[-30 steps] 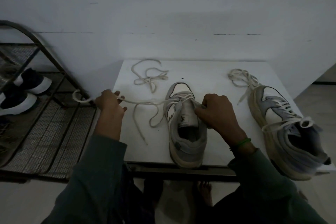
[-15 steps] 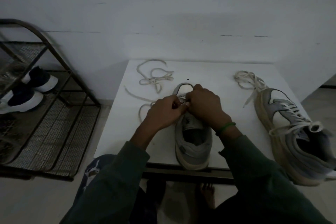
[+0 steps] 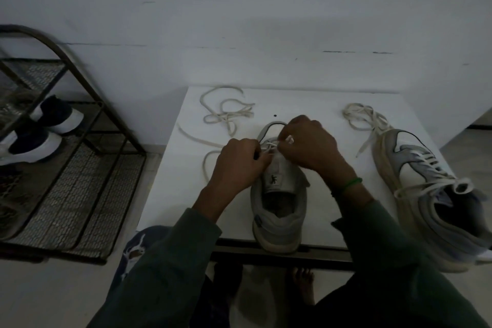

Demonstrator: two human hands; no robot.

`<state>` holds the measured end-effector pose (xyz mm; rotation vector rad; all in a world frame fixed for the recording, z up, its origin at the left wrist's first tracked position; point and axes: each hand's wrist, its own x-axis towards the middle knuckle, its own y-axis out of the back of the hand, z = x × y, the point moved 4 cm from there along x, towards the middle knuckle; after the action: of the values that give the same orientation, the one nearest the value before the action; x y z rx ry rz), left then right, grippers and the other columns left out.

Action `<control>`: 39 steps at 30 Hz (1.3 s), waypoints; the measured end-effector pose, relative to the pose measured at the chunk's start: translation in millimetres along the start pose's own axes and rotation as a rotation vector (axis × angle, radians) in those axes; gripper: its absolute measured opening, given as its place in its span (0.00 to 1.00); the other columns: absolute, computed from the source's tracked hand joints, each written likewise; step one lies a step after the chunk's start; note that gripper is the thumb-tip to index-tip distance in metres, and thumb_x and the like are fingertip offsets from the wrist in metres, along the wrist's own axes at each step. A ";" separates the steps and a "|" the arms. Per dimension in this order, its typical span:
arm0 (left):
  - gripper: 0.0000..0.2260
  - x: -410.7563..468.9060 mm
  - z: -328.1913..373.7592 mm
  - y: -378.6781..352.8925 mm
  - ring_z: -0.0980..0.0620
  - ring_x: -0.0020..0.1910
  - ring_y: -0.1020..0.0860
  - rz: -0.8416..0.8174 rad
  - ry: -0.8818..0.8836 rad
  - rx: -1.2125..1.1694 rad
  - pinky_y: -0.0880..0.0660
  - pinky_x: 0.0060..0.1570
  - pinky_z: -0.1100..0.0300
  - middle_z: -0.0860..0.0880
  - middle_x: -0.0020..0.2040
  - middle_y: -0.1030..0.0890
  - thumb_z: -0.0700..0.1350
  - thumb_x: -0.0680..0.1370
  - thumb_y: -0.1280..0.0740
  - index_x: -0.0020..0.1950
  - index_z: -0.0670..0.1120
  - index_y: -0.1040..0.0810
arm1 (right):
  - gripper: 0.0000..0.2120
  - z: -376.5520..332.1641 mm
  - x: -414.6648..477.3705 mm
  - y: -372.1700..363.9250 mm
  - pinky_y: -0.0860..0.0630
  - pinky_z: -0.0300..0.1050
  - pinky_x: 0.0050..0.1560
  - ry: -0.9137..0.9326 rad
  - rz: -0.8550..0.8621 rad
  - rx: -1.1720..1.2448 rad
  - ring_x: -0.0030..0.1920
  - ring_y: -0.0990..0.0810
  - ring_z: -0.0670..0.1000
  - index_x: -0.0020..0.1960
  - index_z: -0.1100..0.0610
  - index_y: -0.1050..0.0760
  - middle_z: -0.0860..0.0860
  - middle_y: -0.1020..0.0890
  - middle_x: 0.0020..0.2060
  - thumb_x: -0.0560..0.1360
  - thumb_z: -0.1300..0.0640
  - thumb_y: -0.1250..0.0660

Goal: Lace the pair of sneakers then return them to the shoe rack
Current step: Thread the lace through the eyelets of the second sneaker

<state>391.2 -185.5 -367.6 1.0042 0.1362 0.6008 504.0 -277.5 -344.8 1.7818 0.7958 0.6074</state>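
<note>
The grey sneaker stands on the white table with its heel at the near edge. Both hands work over its forward eyelets. The left hand has its fingers curled and pinched on the lace, and the right hand pinches the lace near its tip. The tongue label carries a small dark emblem; no lettering is legible. The second sneaker lies to the right of the grey sneaker, and the shoe rack stands well to its left.

Dark green sleeves; green wristband
</note>
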 end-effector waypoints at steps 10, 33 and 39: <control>0.13 0.2 -8.1 2.6 0.47 0.31 0.26 0.038 0.026 -0.110 0.31 0.32 0.54 0.42 0.28 0.24 0.44 0.74 0.33 0.31 0.39 0.26 | 0.08 47.0 8.1 7.3 0.28 0.45 0.47 -0.366 0.168 0.983 0.43 0.20 0.45 0.45 0.61 0.20 0.53 0.18 0.42 0.72 0.62 0.38; 0.12 -0.7 -11.0 0.6 0.56 0.28 0.30 0.035 0.107 -0.154 0.36 0.28 0.60 0.46 0.28 0.25 0.45 0.73 0.33 0.33 0.38 0.24 | 0.06 93.7 1.4 10.4 0.23 0.44 0.44 -0.625 0.346 2.244 0.36 0.21 0.49 0.36 0.57 0.31 0.51 0.19 0.31 0.69 0.64 0.44; 0.14 -2.2 -10.8 5.0 0.58 0.26 0.33 0.057 0.128 -0.154 0.37 0.28 0.61 0.49 0.25 0.29 0.45 0.72 0.34 0.28 0.42 0.30 | 0.12 132.4 1.0 16.2 0.39 0.36 0.23 -0.600 0.927 1.755 0.22 0.37 0.48 0.36 0.52 0.38 0.48 0.31 0.26 0.79 0.56 0.47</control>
<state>383.2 -176.6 -369.8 0.8228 0.1723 0.7171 604.2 -360.9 -372.8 3.7047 -0.2435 -0.3798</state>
